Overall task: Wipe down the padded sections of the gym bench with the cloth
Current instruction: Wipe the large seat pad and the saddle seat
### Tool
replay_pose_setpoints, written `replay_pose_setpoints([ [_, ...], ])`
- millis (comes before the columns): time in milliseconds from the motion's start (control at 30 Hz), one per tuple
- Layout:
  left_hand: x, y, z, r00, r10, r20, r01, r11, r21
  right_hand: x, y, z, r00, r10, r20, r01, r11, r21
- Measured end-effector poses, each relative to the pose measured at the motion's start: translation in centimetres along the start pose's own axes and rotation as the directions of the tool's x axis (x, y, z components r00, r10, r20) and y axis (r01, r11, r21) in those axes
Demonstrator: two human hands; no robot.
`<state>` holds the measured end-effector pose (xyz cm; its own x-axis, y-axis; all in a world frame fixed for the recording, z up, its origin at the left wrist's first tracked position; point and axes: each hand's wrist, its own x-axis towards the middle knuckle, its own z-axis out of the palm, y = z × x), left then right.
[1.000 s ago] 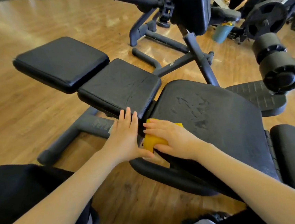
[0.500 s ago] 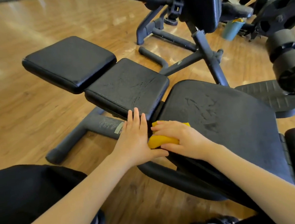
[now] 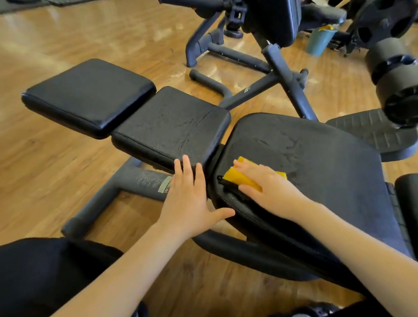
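A black gym bench has three pads in a row: a far left pad (image 3: 88, 95), a middle pad (image 3: 172, 126) with wet streaks, and a large near pad (image 3: 317, 161). My right hand (image 3: 268, 186) lies flat on a folded yellow cloth (image 3: 239, 176) and presses it onto the near-left corner of the large pad. My left hand (image 3: 191, 200) rests with straight fingers against the near edge of the middle pad, its thumb reaching towards the large pad's side.
The bench's grey frame tube (image 3: 120, 191) lies on the wooden floor below the pads. Behind stand an upright pad (image 3: 273, 8), a foam roller (image 3: 403, 83), weight plates (image 3: 387, 18) and a teal bucket (image 3: 319, 40). My dark-clothed knees fill the bottom left.
My right hand has slid the cloth up from the gap between the pads onto the top of the large pad. My left hand stays at the middle pad's edge.
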<state>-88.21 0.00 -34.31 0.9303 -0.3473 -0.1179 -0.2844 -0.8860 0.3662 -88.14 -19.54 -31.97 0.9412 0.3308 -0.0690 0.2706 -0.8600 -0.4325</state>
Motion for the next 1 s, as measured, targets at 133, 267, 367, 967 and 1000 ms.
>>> replay_pose_setpoints([
  [133,1.3,0.8,-0.8,1.0,0.013,-0.024,-0.013,1.0,-0.004,3.2,4.2,-4.1,0.989,0.127,-0.07,-0.131,0.99,-0.059],
  [267,2.2,0.7,-1.1,0.999,0.048,-0.015,-0.048,0.998,0.04,6.6,8.1,-6.4,0.92,0.341,-0.194,-0.363,0.927,-0.091],
  [367,1.4,0.4,-0.3,0.994,0.091,0.054,-0.096,0.991,0.097,4.8,6.0,-2.6,0.937,0.32,-0.14,-0.329,0.943,-0.048],
  [967,5.5,-0.3,-2.1,0.99,0.078,0.12,-0.095,0.985,0.146,-4.5,-1.2,2.2,0.977,-0.06,-0.203,-0.054,0.855,-0.516],
  [1000,5.4,-0.5,-2.1,0.991,0.06,0.122,-0.075,0.99,0.124,-4.8,-0.9,2.3,0.974,-0.098,-0.206,-0.026,0.85,-0.527],
])
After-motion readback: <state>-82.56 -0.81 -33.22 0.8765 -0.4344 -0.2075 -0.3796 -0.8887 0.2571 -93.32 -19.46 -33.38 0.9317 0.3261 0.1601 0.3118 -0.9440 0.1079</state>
